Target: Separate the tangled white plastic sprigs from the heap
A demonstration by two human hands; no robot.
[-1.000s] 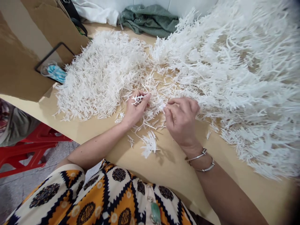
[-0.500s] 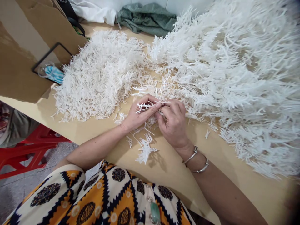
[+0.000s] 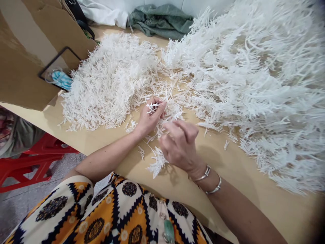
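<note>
My left hand (image 3: 153,114) is closed around a thin white branched plastic sprig (image 3: 152,107), with its forked tips poking out between thumb and fingers. Slightly blurred, my right hand (image 3: 179,144) is apart from the left, its fingers curled in; whatever they may pinch is hidden. Just below and behind the right hand lies a small white branched clump (image 3: 156,166) on the table. Loose white sprigs (image 3: 174,110) are scattered beyond both hands.
A dense heap of short white sprigs (image 3: 109,78) stands left, a larger heap of longer ones (image 3: 254,81) right. A cardboard box (image 3: 27,67) sits at the left on the tan table (image 3: 223,169). Dark green cloth (image 3: 161,20) lies at the back; a red stool (image 3: 30,166) stands below.
My hands were together over the sprig and are now apart. The right hand has moved down and towards me; the left has shifted little and still holds the sprig.
</note>
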